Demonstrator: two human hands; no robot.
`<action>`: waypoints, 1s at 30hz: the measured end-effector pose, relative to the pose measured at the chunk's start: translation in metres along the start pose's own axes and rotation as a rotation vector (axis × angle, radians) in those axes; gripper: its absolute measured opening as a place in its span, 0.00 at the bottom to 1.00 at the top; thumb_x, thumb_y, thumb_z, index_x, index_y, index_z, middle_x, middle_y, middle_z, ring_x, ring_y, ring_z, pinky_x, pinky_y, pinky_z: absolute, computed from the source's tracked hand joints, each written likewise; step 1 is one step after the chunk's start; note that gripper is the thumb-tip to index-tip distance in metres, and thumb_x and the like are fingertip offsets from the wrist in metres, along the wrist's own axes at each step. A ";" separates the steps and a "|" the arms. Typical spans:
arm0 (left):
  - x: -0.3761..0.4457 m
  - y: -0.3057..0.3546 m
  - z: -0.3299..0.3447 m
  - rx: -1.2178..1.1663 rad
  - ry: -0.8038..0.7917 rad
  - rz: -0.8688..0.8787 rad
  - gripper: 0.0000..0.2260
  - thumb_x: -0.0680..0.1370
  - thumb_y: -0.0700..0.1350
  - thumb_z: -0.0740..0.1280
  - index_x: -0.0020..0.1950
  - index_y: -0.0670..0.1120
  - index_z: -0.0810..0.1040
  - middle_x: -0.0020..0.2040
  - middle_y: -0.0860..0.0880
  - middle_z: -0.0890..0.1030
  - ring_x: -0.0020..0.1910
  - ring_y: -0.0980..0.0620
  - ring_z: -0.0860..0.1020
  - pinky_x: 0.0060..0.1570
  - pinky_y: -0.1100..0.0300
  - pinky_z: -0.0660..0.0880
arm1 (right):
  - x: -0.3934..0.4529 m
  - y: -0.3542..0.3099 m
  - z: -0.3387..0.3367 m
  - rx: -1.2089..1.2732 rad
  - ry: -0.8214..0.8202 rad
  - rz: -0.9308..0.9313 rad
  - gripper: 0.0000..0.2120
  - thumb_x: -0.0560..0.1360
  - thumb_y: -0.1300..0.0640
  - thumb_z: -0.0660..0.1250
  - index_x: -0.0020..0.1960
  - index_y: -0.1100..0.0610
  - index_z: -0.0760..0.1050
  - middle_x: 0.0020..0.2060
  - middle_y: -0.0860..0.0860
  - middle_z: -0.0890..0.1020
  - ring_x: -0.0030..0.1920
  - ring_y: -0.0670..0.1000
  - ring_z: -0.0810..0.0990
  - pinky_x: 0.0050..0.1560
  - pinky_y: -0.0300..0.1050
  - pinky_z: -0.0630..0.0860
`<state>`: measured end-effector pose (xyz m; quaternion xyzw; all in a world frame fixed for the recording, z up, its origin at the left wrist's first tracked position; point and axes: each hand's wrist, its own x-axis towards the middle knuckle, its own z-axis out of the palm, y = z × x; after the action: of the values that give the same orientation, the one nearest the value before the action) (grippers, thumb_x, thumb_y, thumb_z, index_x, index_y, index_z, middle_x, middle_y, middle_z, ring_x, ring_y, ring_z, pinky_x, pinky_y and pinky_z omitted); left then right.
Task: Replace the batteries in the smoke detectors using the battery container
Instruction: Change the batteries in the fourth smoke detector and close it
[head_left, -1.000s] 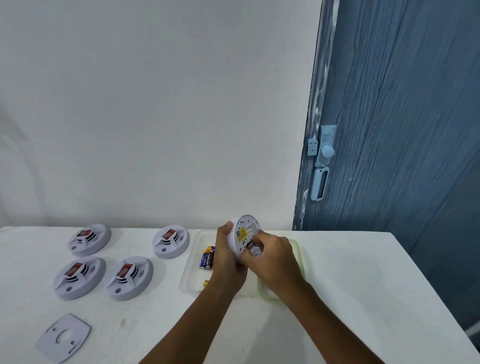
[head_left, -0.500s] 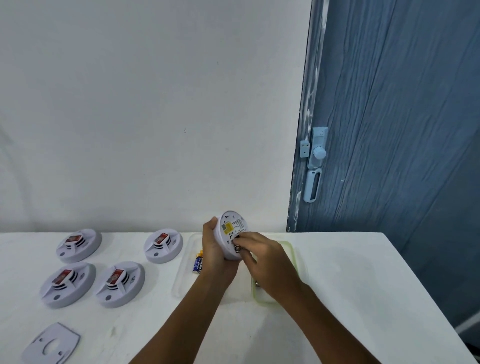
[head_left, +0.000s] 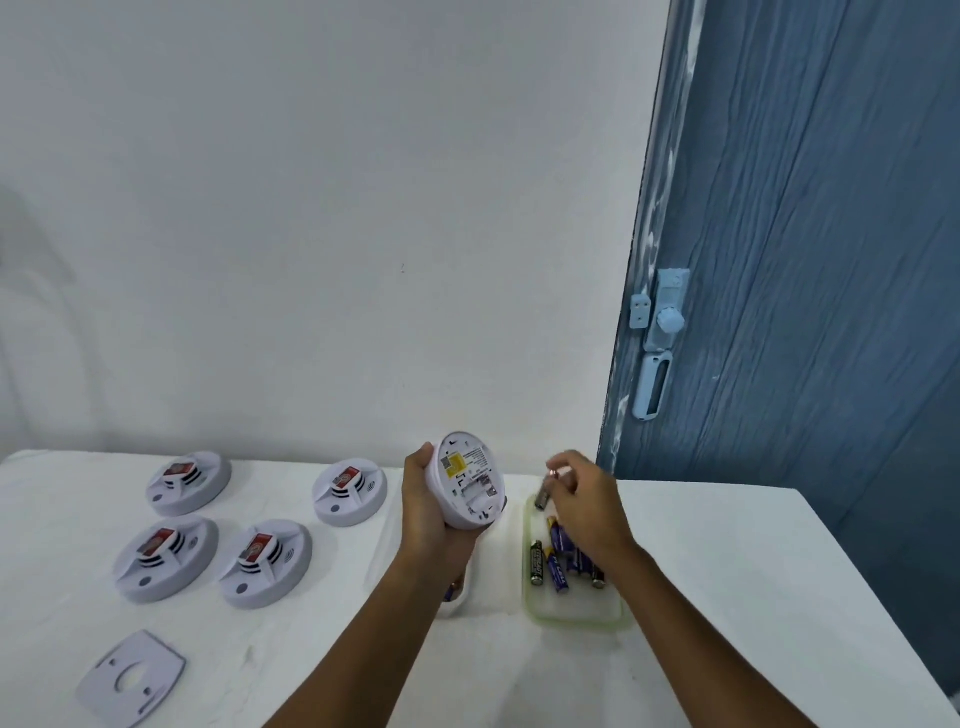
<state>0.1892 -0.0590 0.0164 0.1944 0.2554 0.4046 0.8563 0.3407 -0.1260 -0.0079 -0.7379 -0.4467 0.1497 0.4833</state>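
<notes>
The left hand (head_left: 434, 512) held a round white plastic smoke detector (head_left: 470, 480) upright above the white bench (head_left: 727, 571), its grip curled round the rim and the open back facing the right hand. The battery bay (head_left: 475, 492) in that back looked empty. The right hand (head_left: 584, 501) hovered well apart from the detector, over the far end of a clear green-rimmed plastic tray (head_left: 571, 616), its grip pinched together on a small dark cylindrical battery (head_left: 544, 493). That battery hung nearly upright, its long axis tilted a little, lower end pointing down into the tray just above several loose purple and black batteries (head_left: 558, 564). The detector lay to the left of the pinched battery and at about the same height. If this was a spent cell being dropped, the tray directly beneath mattered most; if a fresh one, the bay lay leftward and the battery would need turning to match it. Which it was could not be told.
</notes>
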 end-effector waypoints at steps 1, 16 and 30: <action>-0.001 0.002 -0.002 -0.006 0.000 0.005 0.18 0.78 0.57 0.57 0.51 0.46 0.79 0.47 0.44 0.80 0.49 0.45 0.76 0.66 0.46 0.65 | 0.004 0.007 0.001 -0.095 -0.076 0.048 0.04 0.77 0.61 0.66 0.50 0.54 0.76 0.28 0.46 0.75 0.27 0.43 0.71 0.31 0.39 0.71; -0.005 0.008 -0.009 -0.018 0.013 -0.022 0.18 0.77 0.57 0.58 0.52 0.45 0.78 0.48 0.43 0.79 0.49 0.44 0.76 0.58 0.47 0.69 | 0.000 0.019 -0.008 -0.496 -0.345 0.179 0.04 0.68 0.63 0.72 0.42 0.57 0.80 0.40 0.53 0.81 0.39 0.53 0.80 0.36 0.40 0.74; -0.031 0.043 -0.028 -0.050 -0.003 -0.001 0.19 0.77 0.57 0.60 0.57 0.45 0.78 0.53 0.40 0.81 0.56 0.40 0.75 0.63 0.43 0.67 | -0.017 -0.011 0.007 -0.180 -0.193 0.017 0.05 0.72 0.65 0.67 0.43 0.57 0.80 0.36 0.50 0.81 0.38 0.49 0.79 0.39 0.37 0.74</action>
<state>0.1307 -0.0543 0.0259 0.1734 0.2438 0.4099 0.8617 0.3207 -0.1344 -0.0054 -0.7642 -0.4965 0.1833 0.3686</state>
